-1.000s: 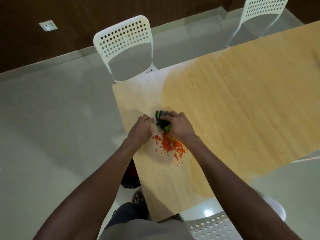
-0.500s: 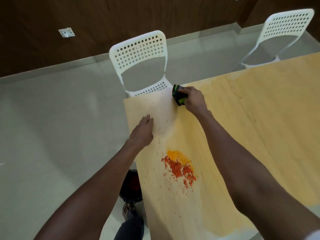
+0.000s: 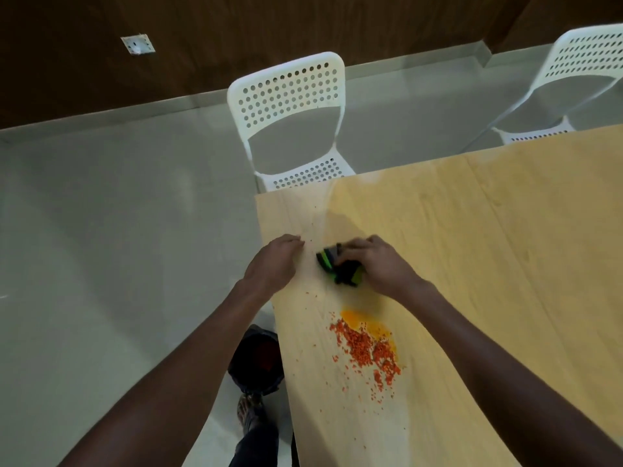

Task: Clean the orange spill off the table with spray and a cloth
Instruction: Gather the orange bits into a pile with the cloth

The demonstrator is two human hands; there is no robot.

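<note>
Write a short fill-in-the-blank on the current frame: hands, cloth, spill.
1. The right hand holds a black-and-____ cloth against the table.
2. The orange spill lies on the table between the cloth and the ____.
3. The left hand rests at the table's ____ edge.
4. Under that edge, on the floor, stands a dark ____.

Missing words: green; person; left; bin

A dark wood-panelled wall (image 3: 303, 32) is running behind a glossy pale grey floor (image 3: 101, 230), which is reflecting soft light. Two white perforated chairs (image 3: 293, 123) (image 3: 580, 82) are standing against the wooden surface (image 3: 505, 230); a wall socket (image 3: 137, 44) is showing.
</note>
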